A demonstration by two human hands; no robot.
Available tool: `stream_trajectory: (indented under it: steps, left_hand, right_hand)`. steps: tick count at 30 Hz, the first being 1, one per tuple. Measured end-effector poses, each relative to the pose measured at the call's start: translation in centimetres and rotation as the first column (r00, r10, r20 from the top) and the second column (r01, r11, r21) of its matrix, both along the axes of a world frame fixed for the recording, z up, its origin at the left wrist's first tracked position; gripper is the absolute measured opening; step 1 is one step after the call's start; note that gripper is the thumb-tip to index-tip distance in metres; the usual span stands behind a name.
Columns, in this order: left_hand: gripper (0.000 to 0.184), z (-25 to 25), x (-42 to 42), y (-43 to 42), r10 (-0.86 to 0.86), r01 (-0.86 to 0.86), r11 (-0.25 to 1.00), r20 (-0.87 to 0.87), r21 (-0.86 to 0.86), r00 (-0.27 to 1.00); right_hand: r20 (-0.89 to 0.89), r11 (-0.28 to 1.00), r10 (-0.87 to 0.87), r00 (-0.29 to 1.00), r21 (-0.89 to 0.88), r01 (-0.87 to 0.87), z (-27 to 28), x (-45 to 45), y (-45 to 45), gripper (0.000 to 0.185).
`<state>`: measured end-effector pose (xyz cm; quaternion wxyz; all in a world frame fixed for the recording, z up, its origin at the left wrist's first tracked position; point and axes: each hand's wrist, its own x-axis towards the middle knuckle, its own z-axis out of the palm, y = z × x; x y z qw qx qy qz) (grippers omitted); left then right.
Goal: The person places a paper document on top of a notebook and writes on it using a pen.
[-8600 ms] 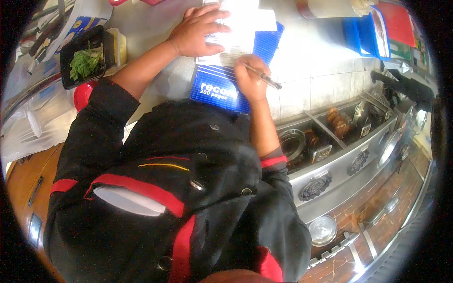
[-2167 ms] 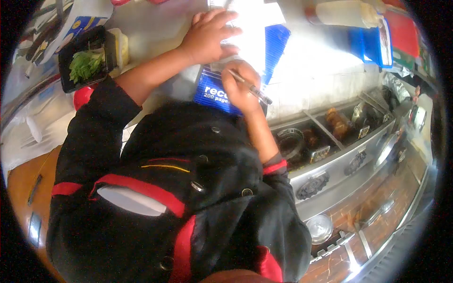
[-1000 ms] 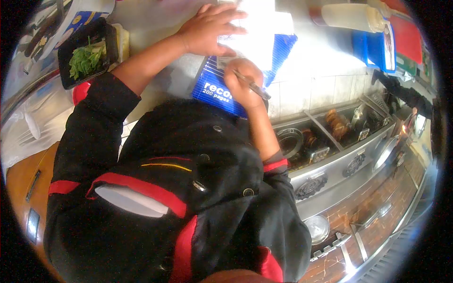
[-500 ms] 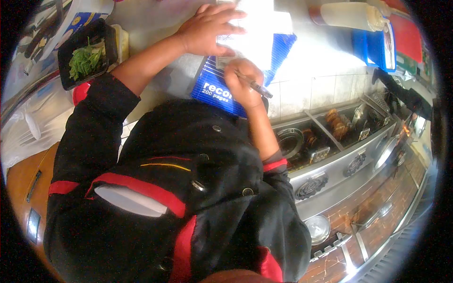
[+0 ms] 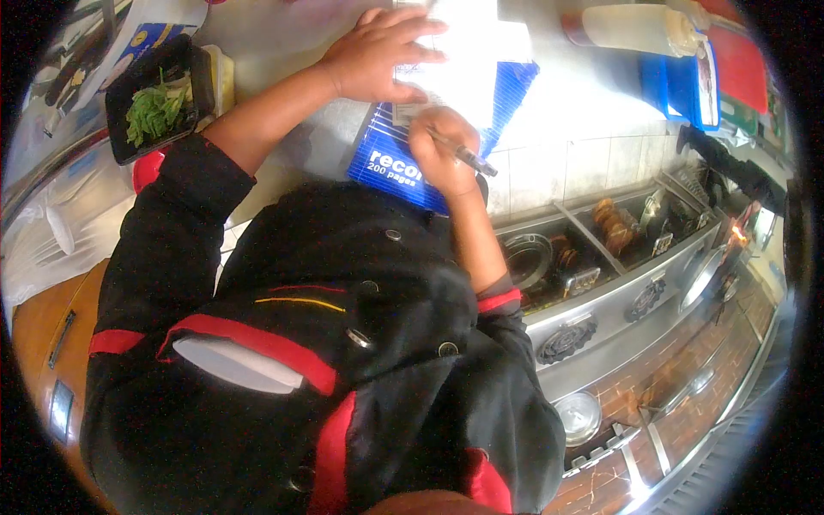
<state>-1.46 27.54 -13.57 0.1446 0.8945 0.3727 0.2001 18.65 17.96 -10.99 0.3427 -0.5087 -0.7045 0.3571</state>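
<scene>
My left hand point(image 5: 382, 56) lies with fingers spread over the left edge of a white paper point(image 5: 459, 69), which is washed out by glare. Beneath the paper is a blue record book point(image 5: 390, 167) marked "200 pages". My right hand point(image 5: 442, 146) is closed round a pen point(image 5: 468, 157), its back end pointing down and right. The hand rests on the lower part of the paper and book. The pen's writing tip is hidden by my fingers.
A black tray of green leaves point(image 5: 159, 112) sits at the left. On the right are a squeeze bottle point(image 5: 631, 30), a blue container point(image 5: 682, 90) and a red board point(image 5: 738, 69). Below them is a steel cooking unit point(image 5: 618, 292) with pans; a flame shows at far right.
The pen in my right hand has tilted slightly, and the hand has shifted very little. My left hand stays in place on the paper.
</scene>
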Motion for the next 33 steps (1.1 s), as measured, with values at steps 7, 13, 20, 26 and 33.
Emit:
stream_trajectory:
  steps: [7,13,20,26,33]
  left_hand:
    - [0.069,0.2,0.1,-0.1,0.005,-0.005,1.0,0.009,-0.003,1.0]
    - [0.069,0.3,0.1,-0.1,0.004,-0.004,1.0,0.009,-0.022,1.0]
    - [0.07,0.0,0.3,-0.1,0.004,-0.004,1.0,0.007,-0.008,1.0]
    - [0.071,-0.2,0.0,0.0,-0.004,0.004,1.0,0.025,-0.001,1.0]
    - [0.072,-0.1,0.0,-0.1,-0.002,0.002,1.0,0.019,-0.007,1.0]
  right_hand:
    - [0.022,1.0,0.009,1.0,0.025,-0.01,0.0,0.2,-0.1,0.005]
    - [-0.021,1.0,-0.008,1.0,-0.017,0.007,-0.1,0.4,-0.1,0.005]
    - [-0.141,0.996,-0.019,0.99,-0.091,0.006,-0.5,1.5,-0.2,0.008]
    - [-0.124,0.997,-0.027,0.992,-0.07,0.018,-0.3,0.9,-0.1,0.007]
    - [-0.097,0.995,-0.061,0.993,-0.082,0.053,0.3,0.6,-0.1,0.006]
